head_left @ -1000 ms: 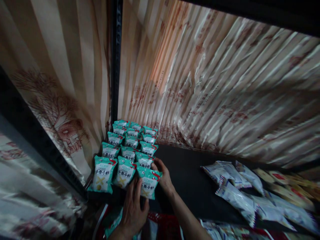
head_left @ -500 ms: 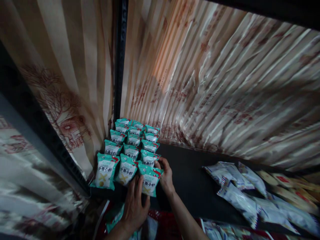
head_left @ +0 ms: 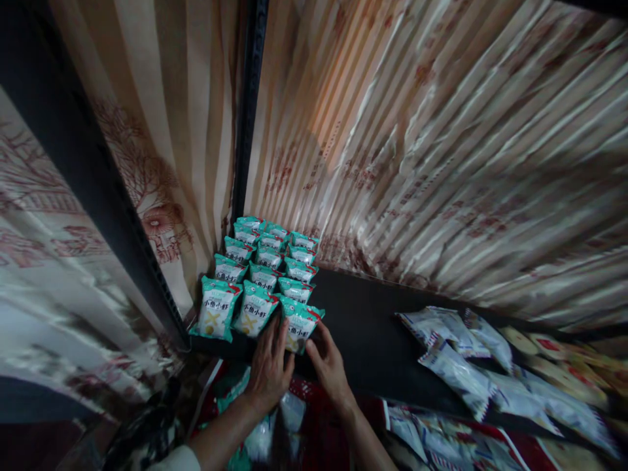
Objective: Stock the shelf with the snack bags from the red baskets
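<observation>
Teal-and-white snack bags with red corners stand upright in three close columns on a black shelf [head_left: 363,327]. At the front of the right column is a snack bag [head_left: 300,320], tilted slightly, with both hands on it. My left hand [head_left: 269,369] presses long fingers along its left edge, thumb near the bottom. At its right edge my right hand [head_left: 330,366] grips with the thumb in front; the other fingertips are partly hidden behind the bag. The front middle bag [head_left: 255,311] and front left bag [head_left: 217,307] stand beside it.
White-and-blue packets [head_left: 458,373] lie loosely on the shelf to the right, with yellowish packs [head_left: 554,360] beyond. Below the shelf edge, a red crate [head_left: 318,432] holds more bags. A black upright post [head_left: 250,98] and patterned curtains [head_left: 392,131] close off the back.
The view has shifted, so the shelf appears higher. My right hand has slid down the right edge of the front right bag, its thumb now in front. My left hand stays at the left edge.
</observation>
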`<state>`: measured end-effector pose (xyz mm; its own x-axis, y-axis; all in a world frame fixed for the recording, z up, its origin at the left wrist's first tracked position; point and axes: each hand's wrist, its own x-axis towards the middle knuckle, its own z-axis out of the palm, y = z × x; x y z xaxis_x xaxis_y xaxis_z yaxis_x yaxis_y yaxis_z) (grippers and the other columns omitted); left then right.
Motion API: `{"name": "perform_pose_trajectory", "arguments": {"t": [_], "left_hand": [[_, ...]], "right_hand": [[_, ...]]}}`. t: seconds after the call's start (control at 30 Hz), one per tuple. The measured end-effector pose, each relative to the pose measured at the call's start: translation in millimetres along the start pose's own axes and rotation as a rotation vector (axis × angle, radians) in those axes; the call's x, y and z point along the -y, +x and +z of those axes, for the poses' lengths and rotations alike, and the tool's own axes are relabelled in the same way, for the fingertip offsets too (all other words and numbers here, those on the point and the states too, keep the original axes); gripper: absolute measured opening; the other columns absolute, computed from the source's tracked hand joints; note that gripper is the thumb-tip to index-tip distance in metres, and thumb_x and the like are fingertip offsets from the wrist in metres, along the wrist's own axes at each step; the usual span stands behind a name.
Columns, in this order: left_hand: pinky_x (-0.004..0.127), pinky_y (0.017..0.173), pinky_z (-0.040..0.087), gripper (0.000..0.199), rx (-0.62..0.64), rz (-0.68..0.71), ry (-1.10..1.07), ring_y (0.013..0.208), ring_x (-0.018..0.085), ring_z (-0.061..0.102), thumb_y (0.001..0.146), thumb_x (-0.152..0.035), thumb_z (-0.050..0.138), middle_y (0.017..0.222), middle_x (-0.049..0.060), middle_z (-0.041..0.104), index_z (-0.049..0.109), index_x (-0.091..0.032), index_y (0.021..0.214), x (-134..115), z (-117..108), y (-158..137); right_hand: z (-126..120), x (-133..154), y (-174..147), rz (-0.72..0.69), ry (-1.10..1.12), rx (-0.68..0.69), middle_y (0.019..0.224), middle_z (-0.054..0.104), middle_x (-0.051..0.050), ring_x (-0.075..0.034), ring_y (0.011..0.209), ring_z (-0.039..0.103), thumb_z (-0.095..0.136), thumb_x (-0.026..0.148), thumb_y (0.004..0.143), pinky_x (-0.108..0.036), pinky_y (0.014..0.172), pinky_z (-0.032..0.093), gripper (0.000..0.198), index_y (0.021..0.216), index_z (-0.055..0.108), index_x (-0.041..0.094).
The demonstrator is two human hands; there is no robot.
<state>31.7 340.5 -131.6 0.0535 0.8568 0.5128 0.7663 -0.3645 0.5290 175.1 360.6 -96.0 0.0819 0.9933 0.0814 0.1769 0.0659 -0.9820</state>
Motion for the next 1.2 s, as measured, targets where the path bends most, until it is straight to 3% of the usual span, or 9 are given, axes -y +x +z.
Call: {"name": "perform_pose_trajectory", "arguments": {"t": [0.17,0.3,0.43,0.77,0.97,1.07,1.2], "left_hand": [[0.041,0.103,0.039,0.064,-0.009,0.024,0.013,0.134,0.026,0.031,0.086,-0.017,0.042,0.146,0.016,0.029,0.015,-0.016,0.144,-2.5,-8.1,-1.4],[0.038,0.098,0.044,0.050,-0.017,0.006,0.025,0.120,0.023,0.047,0.084,-0.015,0.043,0.129,0.014,0.047,0.038,-0.016,0.133,-4.3,-19.4,-9.6],[0.033,0.090,0.049,0.038,-0.038,-0.027,0.016,0.104,0.019,0.056,0.082,-0.011,0.042,0.113,0.010,0.055,0.052,-0.017,0.118,-0.3,-30.4,-16.7],[0.038,0.089,0.049,0.038,-0.175,-0.181,-0.025,0.107,0.021,0.054,0.083,-0.013,0.041,0.112,0.011,0.054,0.051,-0.016,0.119,15.1,-40.9,-6.6],[0.038,0.088,0.050,0.038,-0.195,-0.203,-0.041,0.106,0.022,0.055,0.081,-0.011,0.041,0.110,0.011,0.055,0.052,-0.016,0.118,17.0,-40.7,-0.5],[0.036,0.087,0.050,0.036,-0.209,-0.162,-0.011,0.104,0.021,0.055,0.082,-0.011,0.041,0.109,0.010,0.056,0.053,-0.015,0.116,14.6,-41.4,-0.4],[0.030,0.084,0.051,0.036,-0.182,0.003,0.012,0.099,0.018,0.057,0.083,-0.010,0.041,0.106,0.009,0.057,0.054,-0.017,0.116,6.8,-40.6,-3.3]], "right_hand": [[16.8,3.3,-2.9,0.033,-0.080,-0.096,0.111,0.066,-0.009,-0.027,0.103,0.060,0.069,0.044,0.070,-0.042,0.093,0.047,0.051,0.112,0.059,0.019],[21.6,-1.6,-1.4,-0.006,-0.150,-0.194,0.111,0.065,-0.010,-0.027,0.104,0.059,0.068,0.046,0.069,-0.042,0.093,0.046,0.054,0.113,0.059,0.017],[26.9,-8.1,-5.6,-0.001,-0.183,-0.179,0.112,0.065,-0.010,-0.027,0.106,0.058,0.065,0.047,0.071,-0.043,0.096,0.043,0.053,0.114,0.058,0.016],[39.8,1.1,-8.3,0.040,-0.090,-0.126,0.111,0.066,-0.009,-0.027,0.106,0.059,0.065,0.047,0.071,-0.039,0.088,0.049,0.053,0.115,0.059,0.019],[43.8,3.7,-8.5,0.042,-0.073,-0.125,0.108,0.067,-0.008,-0.027,0.100,0.061,0.064,0.047,0.073,-0.038,0.086,0.050,0.052,0.116,0.058,0.020],[43.9,3.1,-9.6,0.035,-0.084,-0.129,0.111,0.066,-0.008,-0.027,0.104,0.059,0.063,0.046,0.074,-0.039,0.090,0.048,0.053,0.119,0.056,0.020],[42.6,3.5,-11.8,0.062,-0.117,-0.130,0.112,0.066,-0.008,-0.026,0.105,0.059,0.064,0.046,0.074,-0.038,0.092,0.046,0.052,0.117,0.056,0.019]]}}
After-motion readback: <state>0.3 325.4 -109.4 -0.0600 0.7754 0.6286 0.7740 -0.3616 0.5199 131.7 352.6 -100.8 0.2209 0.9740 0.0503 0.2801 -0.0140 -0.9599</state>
